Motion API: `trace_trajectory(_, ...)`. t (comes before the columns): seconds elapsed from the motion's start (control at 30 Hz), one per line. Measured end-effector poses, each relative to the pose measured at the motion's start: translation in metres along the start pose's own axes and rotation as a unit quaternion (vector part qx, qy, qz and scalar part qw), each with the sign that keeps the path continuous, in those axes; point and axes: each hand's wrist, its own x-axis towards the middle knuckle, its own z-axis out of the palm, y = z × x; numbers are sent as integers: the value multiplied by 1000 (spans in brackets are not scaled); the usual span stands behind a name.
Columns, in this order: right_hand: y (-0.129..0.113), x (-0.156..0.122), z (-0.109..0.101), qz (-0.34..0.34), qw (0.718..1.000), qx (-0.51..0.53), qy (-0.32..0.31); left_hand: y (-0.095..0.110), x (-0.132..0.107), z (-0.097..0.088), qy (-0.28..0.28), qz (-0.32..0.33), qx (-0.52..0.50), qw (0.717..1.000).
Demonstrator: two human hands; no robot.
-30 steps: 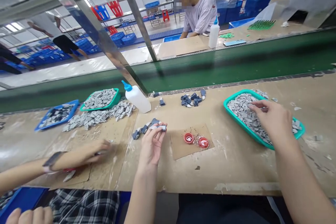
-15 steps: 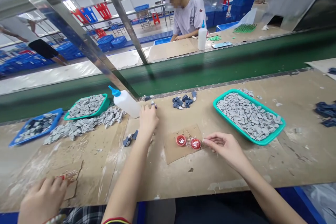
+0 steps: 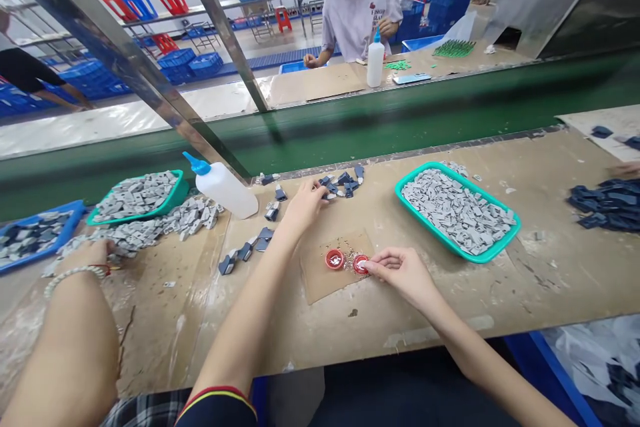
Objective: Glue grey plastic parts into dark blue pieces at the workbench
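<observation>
My right hand (image 3: 400,273) pinches a small light-grey plastic piece at the right-hand red cap (image 3: 359,268), which holds a clear, wet-looking liquid. Beside that cap stands a second red cap (image 3: 333,259) with similar liquid; both rest on a cardboard square (image 3: 316,277). Farther back, my left hand (image 3: 306,205) reaches to a loose group of dark blue plastic pieces (image 3: 345,181) with light-grey ends. Its fingertips close on a dark blue piece at the group's left edge, partly hidden by the fingers. To its left lie more dark blue pieces (image 3: 245,251).
A green tray (image 3: 513,233) of light-grey pieces stands right. Left are a white squeeze bottle (image 3: 227,190), another green tray (image 3: 181,185), a grey pile and a blue tray (image 3: 75,217). A neighbour's hand (image 3: 93,257) works there. Across the green conveyor belt (image 3: 320,120) sits a co-worker (image 3: 357,17).
My left hand has moved from beside the bottle to the dark blue group. My right hand has brought its small piece to the right-hand cap. The neighbour's hand has reached forward to the grey pile.
</observation>
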Motion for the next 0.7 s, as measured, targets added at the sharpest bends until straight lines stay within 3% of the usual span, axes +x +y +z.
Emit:
trace_trajectory(0.13, 3, 2, 4, -5, 1000, -14, 11, 18, -33, -9, 70, -34, -99, 992)
trace_trajectory(0.2, 3, 1, 5, -12, 999, -27, 19, 28, -54, -13, 105, -74, -224, 966)
trace_trajectory(0.23, 3, 1, 5, -15, 999, -33, 22, 33, -65, -16, 118, -104, -312, 937)
trace_trajectory(0.33, 1, 0, 6, -19, 998, -50, 22, 45, -95, -21, 150, -200, -536, 807)
trace_trajectory(0.4, 1, -1, 6, -21, 998, -56, 18, 50, -111, -21, 171, -234, -578, 763)
trace_trajectory(0.5, 2, -1, 6, -24, 998, -50, 9, 55, -129, -17, 201, -243, -594, 740)
trace_trajectory(0.7, 0, -3, 6, -18, 999, -35, 9, 62, -148, 3, 222, -218, -599, 737)
